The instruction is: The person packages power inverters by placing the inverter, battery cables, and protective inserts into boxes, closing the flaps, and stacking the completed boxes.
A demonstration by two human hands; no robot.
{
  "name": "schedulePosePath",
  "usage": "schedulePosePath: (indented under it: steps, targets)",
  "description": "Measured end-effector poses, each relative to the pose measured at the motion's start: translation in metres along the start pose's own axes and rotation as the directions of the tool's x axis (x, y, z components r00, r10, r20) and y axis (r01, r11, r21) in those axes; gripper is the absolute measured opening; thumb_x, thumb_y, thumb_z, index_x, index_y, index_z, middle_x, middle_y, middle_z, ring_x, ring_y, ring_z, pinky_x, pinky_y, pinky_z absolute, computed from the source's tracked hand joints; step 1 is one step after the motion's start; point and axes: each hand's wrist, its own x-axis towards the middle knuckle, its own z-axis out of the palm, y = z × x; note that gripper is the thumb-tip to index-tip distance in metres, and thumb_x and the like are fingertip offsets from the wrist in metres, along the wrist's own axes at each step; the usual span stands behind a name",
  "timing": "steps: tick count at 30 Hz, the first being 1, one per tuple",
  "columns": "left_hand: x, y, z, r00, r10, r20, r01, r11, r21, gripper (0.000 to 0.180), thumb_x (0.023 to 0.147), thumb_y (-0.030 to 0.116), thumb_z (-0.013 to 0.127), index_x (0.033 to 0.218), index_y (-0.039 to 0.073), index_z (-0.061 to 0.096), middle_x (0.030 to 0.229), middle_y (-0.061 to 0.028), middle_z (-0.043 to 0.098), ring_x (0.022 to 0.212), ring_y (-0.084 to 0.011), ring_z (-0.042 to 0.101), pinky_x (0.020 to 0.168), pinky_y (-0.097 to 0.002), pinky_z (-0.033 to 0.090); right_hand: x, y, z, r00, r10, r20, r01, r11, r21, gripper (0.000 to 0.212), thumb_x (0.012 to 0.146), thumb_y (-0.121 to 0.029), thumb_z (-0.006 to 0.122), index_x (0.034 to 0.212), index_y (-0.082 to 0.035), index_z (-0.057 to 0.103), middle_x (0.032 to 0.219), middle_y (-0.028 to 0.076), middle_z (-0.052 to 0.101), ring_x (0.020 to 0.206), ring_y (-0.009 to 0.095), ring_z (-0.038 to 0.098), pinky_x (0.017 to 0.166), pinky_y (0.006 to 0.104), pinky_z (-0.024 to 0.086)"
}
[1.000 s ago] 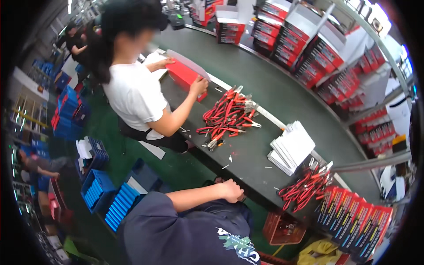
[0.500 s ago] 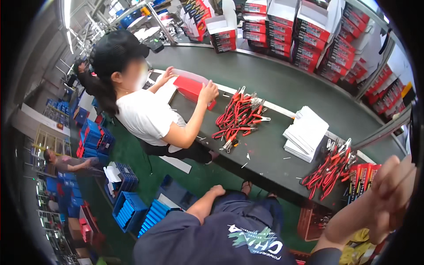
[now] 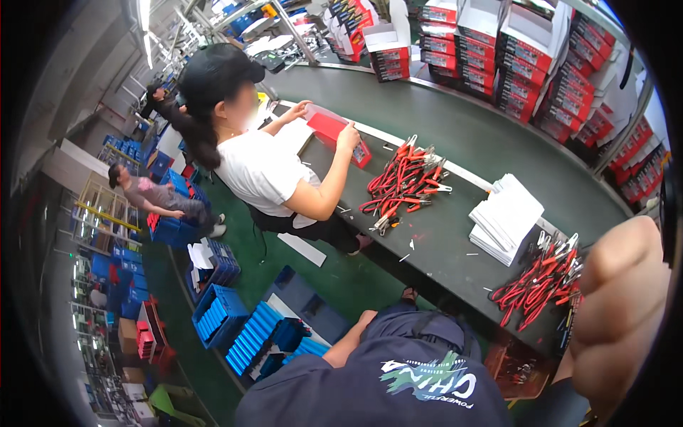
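My right hand [image 3: 617,313] is raised close to the camera at the right edge, large and with its fingers curled together. Its fingertips are out of sight, so anything inside is hidden. Below my dark printed shirt front, my left hand [image 3: 367,319] rests by my thigh, its fingers mostly hidden. Nearest the raised hand on the dark bench [image 3: 441,267] lies a tangle of red and black clip cables [image 3: 526,292]. Left of it sits a stack of white folded sheets [image 3: 504,220]. A second heap of clip cables [image 3: 404,178] lies farther left.
Across the bench, a co-worker in a white top [image 3: 260,167] holds a red-and-white carton [image 3: 333,129]. Piled red cartons [image 3: 475,53] line the far side. Blue crates [image 3: 217,320] with blue packages stand on the green floor. Another person [image 3: 160,196] stands farther back.
My view has shifted, so the scene sits farther right. My right hand has come closer to the camera and covers the red packs by the cables. The co-worker still holds the carton.
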Motion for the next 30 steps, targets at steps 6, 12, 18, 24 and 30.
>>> schedulePosePath:
  steps: [6, 12, 18, 24, 30]
  targets:
    - [-0.003, 0.033, -0.002, 0.997, -0.072, 0.035, 0.072, 0.997, 0.002, 0.035, 0.085, 0.032, 0.063, 0.106, 0.008, 0.077, 0.108, -0.0174, 0.074, 0.102, -0.0328, 0.071, 0.093, -0.0411, 0.053, 0.0, -0.002, 0.003, 1.0, 0.009, 0.021, -0.01, 1.0, 0.026, 0.029, 0.08, -0.011, 0.064, 0.108, -0.003, 0.061, 0.09, 0.007, 0.053, 0.068, 0.017, 0.048, 0.057, 0.0289, 0.039]
    - [-0.011, 0.061, -0.002, 0.991, -0.132, -0.03, 0.133, 0.991, 0.014, 0.032, 0.082, 0.03, 0.064, 0.099, 0.008, 0.078, 0.102, -0.0187, 0.074, 0.097, -0.0333, 0.071, 0.09, -0.0414, 0.054, -0.007, 0.02, -0.003, 0.998, 0.051, 0.035, -0.054, 0.993, 0.107, 0.024, 0.08, -0.012, 0.064, 0.102, -0.003, 0.062, 0.084, 0.006, 0.052, 0.064, 0.017, 0.047, 0.055, 0.0294, 0.038]
    - [0.004, 0.09, 0.0, 0.993, -0.115, -0.016, 0.116, 0.99, 0.079, 0.034, 0.082, 0.033, 0.065, 0.104, 0.012, 0.078, 0.11, -0.0146, 0.074, 0.107, -0.0307, 0.07, 0.096, -0.0398, 0.052, -0.004, 0.026, -0.008, 0.998, 0.058, 0.037, -0.064, 0.984, 0.169, 0.019, 0.08, -0.013, 0.064, 0.096, -0.003, 0.063, 0.078, 0.006, 0.051, 0.06, 0.016, 0.046, 0.053, 0.0298, 0.037]
    - [0.008, 0.097, -0.006, 0.987, -0.163, -0.005, 0.163, 0.984, 0.075, 0.036, 0.081, 0.033, 0.065, 0.106, 0.011, 0.078, 0.112, -0.0163, 0.074, 0.109, -0.0313, 0.069, 0.097, -0.0403, 0.052, 0.001, 0.038, -0.011, 0.997, 0.05, 0.051, -0.061, 0.968, 0.243, 0.015, 0.08, -0.014, 0.064, 0.09, -0.003, 0.064, 0.072, 0.005, 0.05, 0.057, 0.016, 0.045, 0.051, 0.0302, 0.036]
    - [0.017, 0.119, -0.006, 0.983, -0.182, -0.001, 0.182, 0.982, 0.049, 0.036, 0.08, 0.033, 0.065, 0.106, 0.012, 0.078, 0.113, -0.0152, 0.074, 0.109, -0.031, 0.069, 0.096, -0.0404, 0.052, 0.005, 0.049, 0.005, 0.998, 0.009, 0.066, -0.031, 0.941, 0.337, 0.014, 0.08, -0.015, 0.065, 0.085, -0.002, 0.064, 0.066, 0.004, 0.049, 0.053, 0.016, 0.044, 0.049, 0.0307, 0.034]
